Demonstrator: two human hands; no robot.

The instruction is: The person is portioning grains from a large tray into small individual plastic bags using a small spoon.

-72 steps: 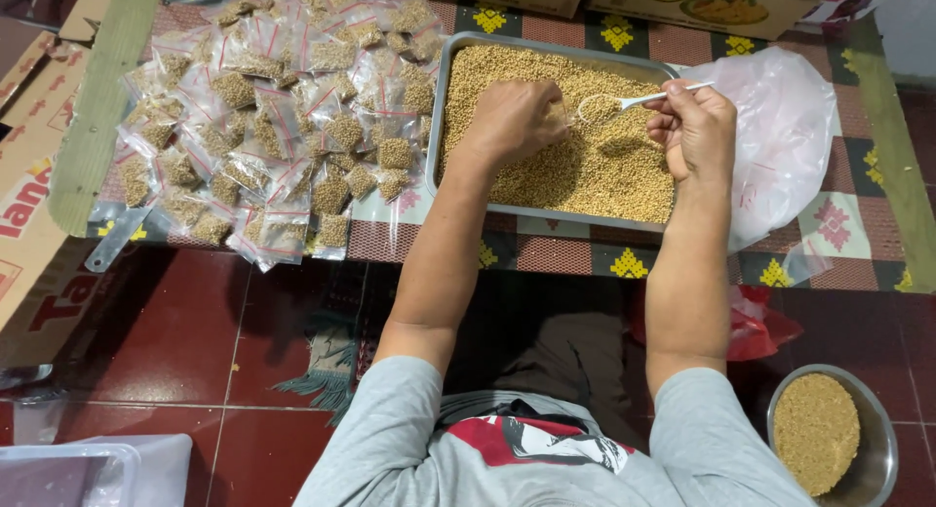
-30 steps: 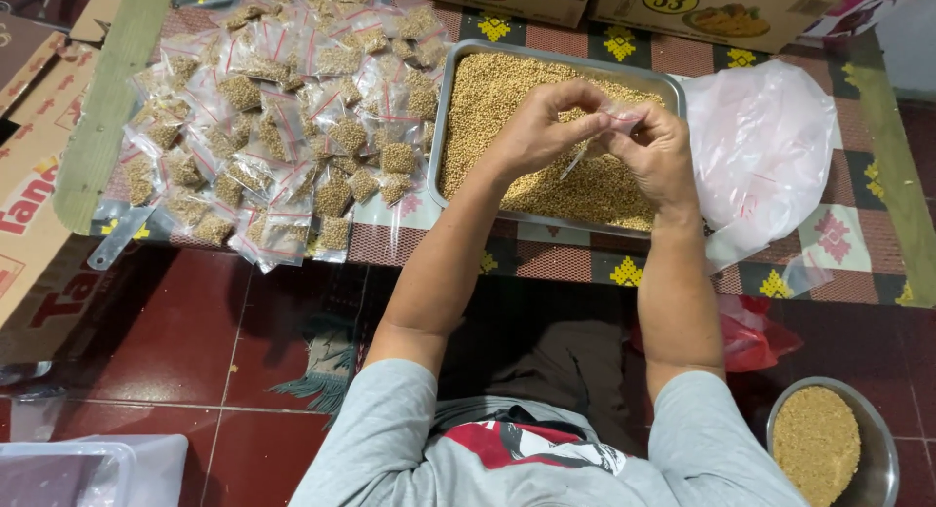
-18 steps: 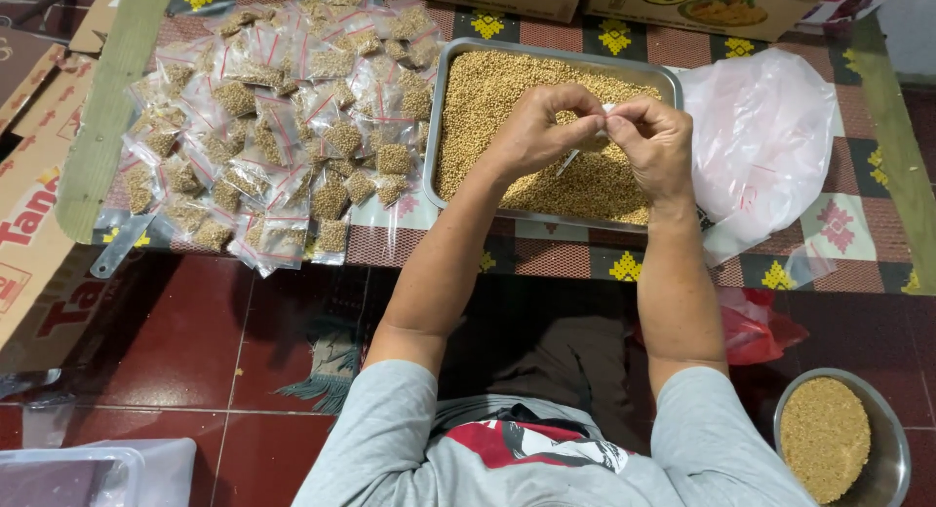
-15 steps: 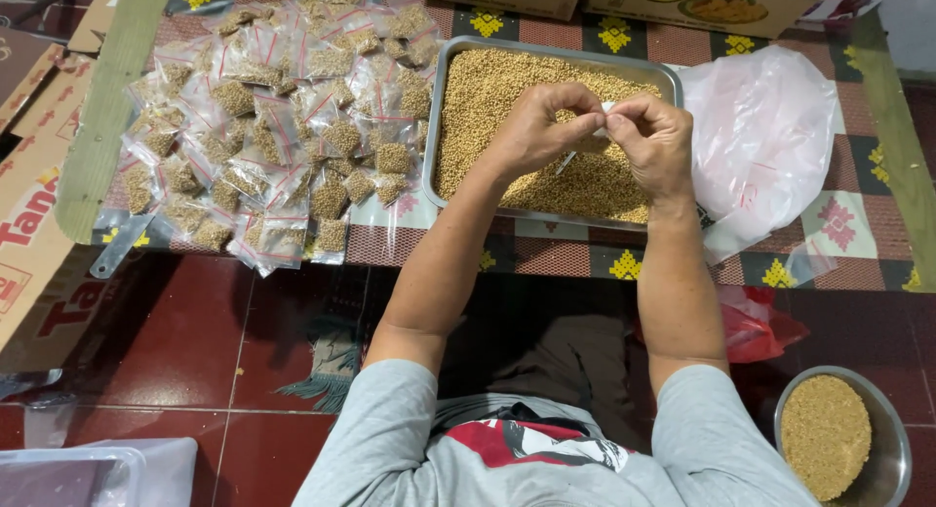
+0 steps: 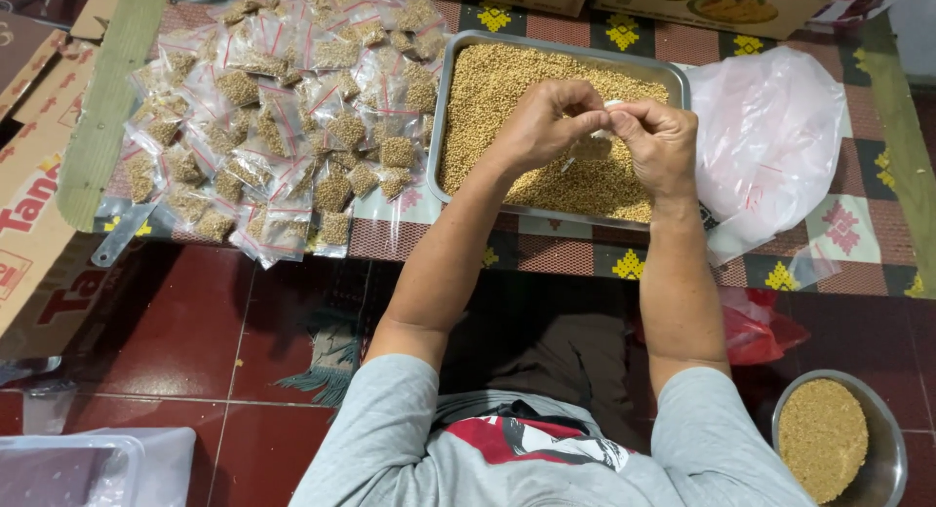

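The left hand (image 5: 541, 127) and the right hand (image 5: 658, 141) meet fingertip to fingertip above the metal tray (image 5: 444, 107), both pinched shut on the top edge of one small clear bag (image 5: 590, 146). The bag hangs just below the fingertips, at about 4 o'clock from the left hand and 9 o'clock from the right hand, and holds a little tan grain; how its mouth stands cannot be told. Directly beneath it lies the layer of grain (image 5: 517, 88) that fills the tray.

On the bench (image 5: 575, 258), covered by a patterned cloth, a heap of filled bags (image 5: 283, 127) lies at 9 o'clock from the tray, touching its left wall. A large clear plastic sheet bag (image 5: 770, 141) lies at 3 o'clock from the right hand, just beside the tray. A round metal bowl (image 5: 882, 468) of the same grain stands on the red tile floor (image 5: 195, 351) at 5 o'clock, well apart from both hands.

Compared with the view from 2.4 s ago, the right hand no longer holds a spoon over the grain, and the left hand has lifted off the grain to join it. Since 0.5 s ago both hands keep the same pinch over the same part of the tray.
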